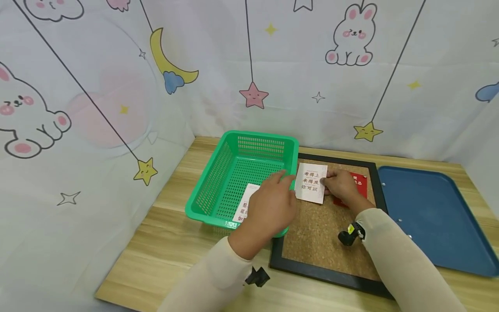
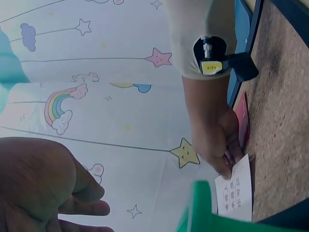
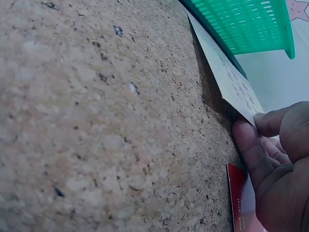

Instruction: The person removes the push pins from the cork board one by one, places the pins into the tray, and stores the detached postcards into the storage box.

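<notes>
Between thumb and fingers, my right hand pinches the right edge of a white card with red printed characters. In the right wrist view that card tilts up off the cork, close over the board's upper left. My left hand hovers by the green basket's right rim, its fingers loosely extended and holding nothing. A red card lies on the cork board, partly hidden behind my right hand. Inside the basket, another white card is partly covered by my left hand.
The black-framed board lies on a wooden table, with the basket overlapping its left side. To the right is a blue tray. Small pale pins show near the tray's left edge. A patterned curtain encloses the back and left.
</notes>
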Demonstrator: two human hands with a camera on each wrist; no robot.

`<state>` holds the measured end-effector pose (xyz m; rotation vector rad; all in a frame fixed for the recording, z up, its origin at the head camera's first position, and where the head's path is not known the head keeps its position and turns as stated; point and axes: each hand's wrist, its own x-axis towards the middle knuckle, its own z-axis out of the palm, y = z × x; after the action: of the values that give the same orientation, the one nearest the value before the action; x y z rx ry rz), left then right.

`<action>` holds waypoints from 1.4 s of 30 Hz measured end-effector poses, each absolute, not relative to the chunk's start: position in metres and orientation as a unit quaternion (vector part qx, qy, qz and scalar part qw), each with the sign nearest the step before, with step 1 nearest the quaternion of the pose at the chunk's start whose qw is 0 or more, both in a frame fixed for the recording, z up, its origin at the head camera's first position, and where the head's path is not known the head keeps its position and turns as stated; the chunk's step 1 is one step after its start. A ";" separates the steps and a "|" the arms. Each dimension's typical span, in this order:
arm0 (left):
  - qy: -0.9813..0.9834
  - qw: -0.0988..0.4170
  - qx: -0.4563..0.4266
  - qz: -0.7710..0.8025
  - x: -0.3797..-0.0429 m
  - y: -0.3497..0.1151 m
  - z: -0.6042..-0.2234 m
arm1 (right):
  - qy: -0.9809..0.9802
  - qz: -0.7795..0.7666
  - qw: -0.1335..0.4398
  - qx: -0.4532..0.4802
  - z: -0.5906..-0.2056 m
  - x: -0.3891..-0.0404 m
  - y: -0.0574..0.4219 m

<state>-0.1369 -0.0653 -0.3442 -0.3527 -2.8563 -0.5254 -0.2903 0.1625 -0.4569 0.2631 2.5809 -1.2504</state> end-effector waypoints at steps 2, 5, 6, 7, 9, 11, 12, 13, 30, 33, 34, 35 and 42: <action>-0.971 0.107 -0.110 -0.184 -0.138 -0.071 -0.344 | 0.888 -0.433 0.128 0.088 -0.457 -0.289 0.162; -0.970 0.107 -0.096 -0.195 -0.141 -0.080 -0.344 | 0.887 -0.436 0.127 0.087 -0.457 -0.289 0.162; -0.970 0.109 -0.092 -0.198 -0.141 -0.083 -0.344 | 0.887 -0.436 0.127 0.086 -0.458 -0.290 0.162; -0.969 0.111 -0.089 -0.201 -0.142 -0.086 -0.345 | 0.887 -0.435 0.127 0.085 -0.458 -0.289 0.162; -0.967 0.120 -0.085 -0.207 -0.143 -0.092 -0.346 | 0.889 -0.432 0.126 0.086 -0.458 -0.289 0.162; -0.966 0.126 -0.081 -0.212 -0.144 -0.097 -0.347 | 0.891 -0.428 0.124 0.087 -0.459 -0.289 0.162; -0.965 0.127 -0.080 -0.215 -0.144 -0.100 -0.348 | 0.892 -0.427 0.123 0.085 -0.459 -0.289 0.163; -0.965 0.128 -0.078 -0.216 -0.145 -0.102 -0.349 | 0.892 -0.426 0.122 0.086 -0.459 -0.288 0.163; -0.961 0.157 0.000 -0.229 -0.156 -0.163 -0.356 | 0.896 -0.420 0.111 0.089 -0.461 -0.286 0.162; -0.964 0.153 0.016 -0.219 -0.157 -0.172 -0.358 | 0.898 -0.415 0.113 0.087 -0.461 -0.286 0.162; -0.965 0.151 0.021 -0.215 -0.157 -0.175 -0.358 | 0.899 -0.415 0.113 0.088 -0.461 -0.286 0.162; -0.965 0.152 0.025 -0.213 -0.157 -0.177 -0.359 | 0.899 -0.414 0.114 0.088 -0.461 -0.286 0.162; -0.966 0.146 0.043 -0.207 -0.155 -0.193 -0.365 | 0.896 -0.419 0.118 0.090 -0.462 -0.286 0.163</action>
<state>-0.1546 -0.1932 -0.3649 0.1230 -2.7835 -0.5962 -0.2864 0.1627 -0.4615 0.2630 2.6205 -1.2244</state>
